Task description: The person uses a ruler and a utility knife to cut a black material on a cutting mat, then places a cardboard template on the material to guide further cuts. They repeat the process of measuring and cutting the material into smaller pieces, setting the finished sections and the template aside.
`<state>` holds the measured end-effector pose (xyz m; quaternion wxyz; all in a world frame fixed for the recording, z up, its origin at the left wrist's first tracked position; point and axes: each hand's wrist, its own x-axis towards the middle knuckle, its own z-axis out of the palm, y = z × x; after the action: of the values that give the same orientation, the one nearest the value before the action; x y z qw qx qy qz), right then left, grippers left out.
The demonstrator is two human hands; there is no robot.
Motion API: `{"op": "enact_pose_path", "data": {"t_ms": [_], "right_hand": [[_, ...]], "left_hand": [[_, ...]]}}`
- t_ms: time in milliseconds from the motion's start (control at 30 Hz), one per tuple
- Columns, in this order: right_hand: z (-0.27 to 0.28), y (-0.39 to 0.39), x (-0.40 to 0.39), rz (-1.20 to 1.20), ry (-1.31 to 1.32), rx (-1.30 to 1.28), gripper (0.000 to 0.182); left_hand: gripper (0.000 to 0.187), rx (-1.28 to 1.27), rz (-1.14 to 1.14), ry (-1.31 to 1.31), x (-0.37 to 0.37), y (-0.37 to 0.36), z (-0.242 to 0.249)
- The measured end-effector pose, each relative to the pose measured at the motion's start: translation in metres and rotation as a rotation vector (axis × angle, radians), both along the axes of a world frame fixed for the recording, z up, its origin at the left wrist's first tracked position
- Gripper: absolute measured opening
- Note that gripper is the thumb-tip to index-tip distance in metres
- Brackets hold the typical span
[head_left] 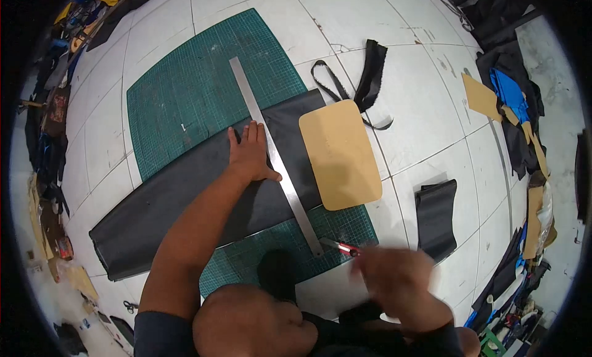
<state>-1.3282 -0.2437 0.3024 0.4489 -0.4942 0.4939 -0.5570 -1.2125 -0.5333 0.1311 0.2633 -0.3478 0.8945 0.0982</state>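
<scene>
My left hand (248,154) lies flat with fingers spread, pressing on a long steel ruler (292,198) and the black fabric (179,199) beneath it. The folded fabric stretches across a green cutting mat (197,85). Blurred by motion, my right hand (398,277) is closed around a red utility knife (345,248). Its blade points left, close to the ruler's near end. A tan card template (342,156) with rounded corners rests on the fabric's right end, overlapping the mat and floor.
Black fabric strips (370,76) lie on the white tiled floor beyond the template. To the right is a folded black piece (436,215). Scraps, including blue cloth (510,95), line the right side. Scissors (130,306) sit at lower left, near piled materials.
</scene>
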Motion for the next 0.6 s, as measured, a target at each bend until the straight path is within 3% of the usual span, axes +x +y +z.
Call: {"op": "enact_pose_path", "data": {"t_ms": [33, 100, 200, 367, 500, 600], "right_hand": [[-0.023, -0.003, -0.009, -0.157, 0.163, 0.167, 0.026], [-0.063, -0.010, -0.016, -0.050, 0.554, 0.614, 0.034], [-0.135, 0.059, -0.017, 0.225, 1.124, 0.683, 0.038], [-0.182, 0.118, -0.004, 0.133, 1.080, 0.602, 0.035], [-0.172, 0.135, -0.019, 0.128, 0.864, 0.520, 0.030], [-0.167, 0.128, -0.022, -0.034, 0.586, 0.791, 0.031]], "left_hand": [[0.152, -0.007, -0.001, 0.012, 0.000, -0.001, 0.000], [0.152, -0.001, -0.001, 0.009, 0.002, 0.001, -0.001], [0.152, 0.013, -0.004, -0.019, 0.000, -0.003, 0.000], [0.150, 0.023, -0.010, -0.037, -0.003, -0.005, 0.000], [0.150, -0.086, -0.048, 0.019, 0.001, 0.002, -0.004], [0.150, -0.029, -0.039, -0.032, -0.002, -0.005, -0.003]]}}
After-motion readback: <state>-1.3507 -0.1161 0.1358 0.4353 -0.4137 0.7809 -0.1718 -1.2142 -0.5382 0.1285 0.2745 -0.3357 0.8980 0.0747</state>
